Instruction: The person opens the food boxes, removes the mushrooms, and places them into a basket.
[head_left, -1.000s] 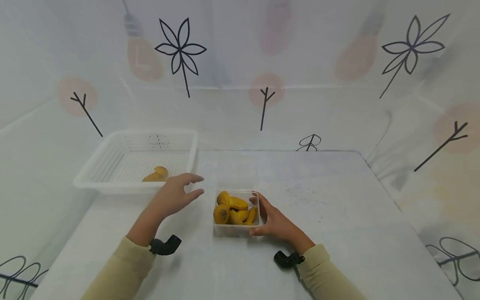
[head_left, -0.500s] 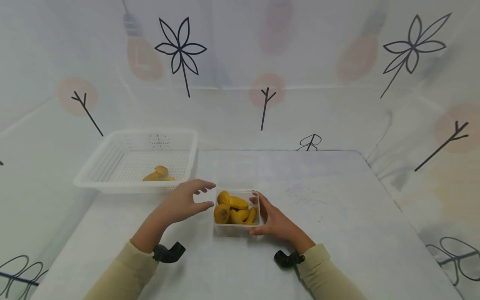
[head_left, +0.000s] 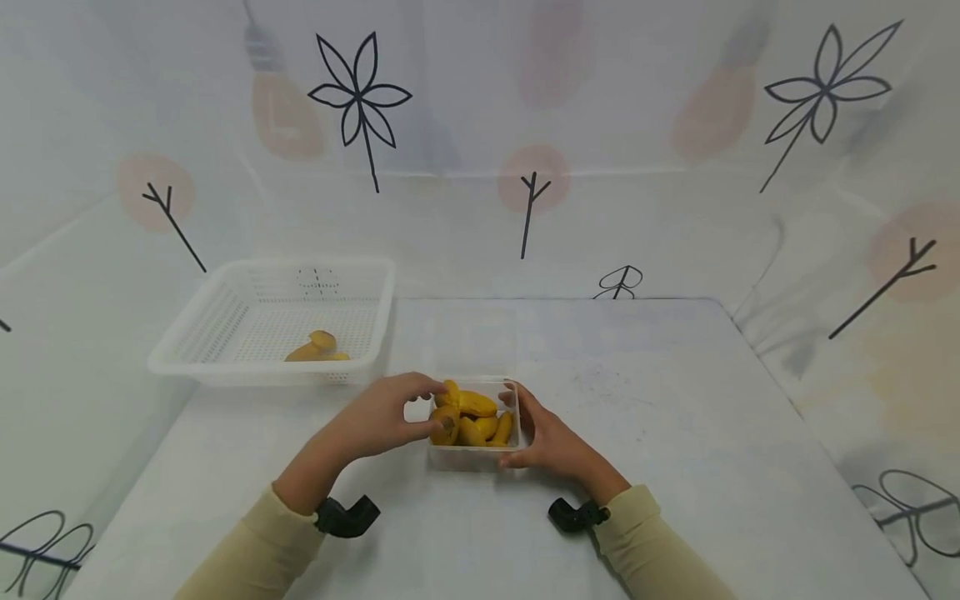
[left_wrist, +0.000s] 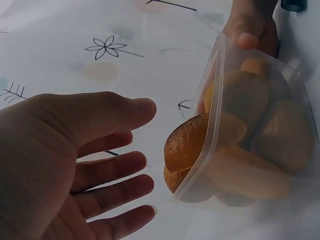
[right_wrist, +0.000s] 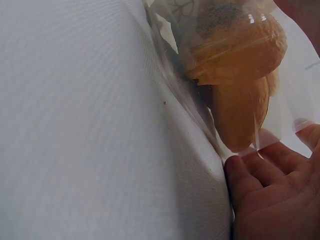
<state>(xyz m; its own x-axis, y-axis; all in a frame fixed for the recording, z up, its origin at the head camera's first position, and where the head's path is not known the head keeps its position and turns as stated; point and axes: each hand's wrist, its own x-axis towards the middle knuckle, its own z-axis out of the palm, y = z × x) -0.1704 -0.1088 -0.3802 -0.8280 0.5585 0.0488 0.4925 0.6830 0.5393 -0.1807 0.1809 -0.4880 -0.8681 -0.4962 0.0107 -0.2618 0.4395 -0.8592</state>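
Observation:
A clear plastic box (head_left: 465,459) stands on the table, heaped with rounded and elongated yellow pieces (head_left: 477,405). Their kind is unclear; in the right wrist view one yellow piece (right_wrist: 240,75) seen through the box wall has a mushroom-like cap and stem. My right hand (head_left: 555,446) grips the box by its right side, fingers at the back and thumb at the front. At the box's left side hovers my left hand (head_left: 386,417), thumb and fingers spread. In the left wrist view that hand (left_wrist: 85,160) holds nothing, and a gap separates it from the yellow pieces.
A white perforated basket (head_left: 247,372) stands at the table's back left, with a few yellow pieces (head_left: 311,347) in it. A printed white cloth (head_left: 465,108) hangs behind the table (head_left: 675,417). A black wrist camera (head_left: 347,517) sits below the left hand.
My left hand has moved right and toward me, away from the basket's edge to the box's left rim. The right hand and the box have stayed in place.

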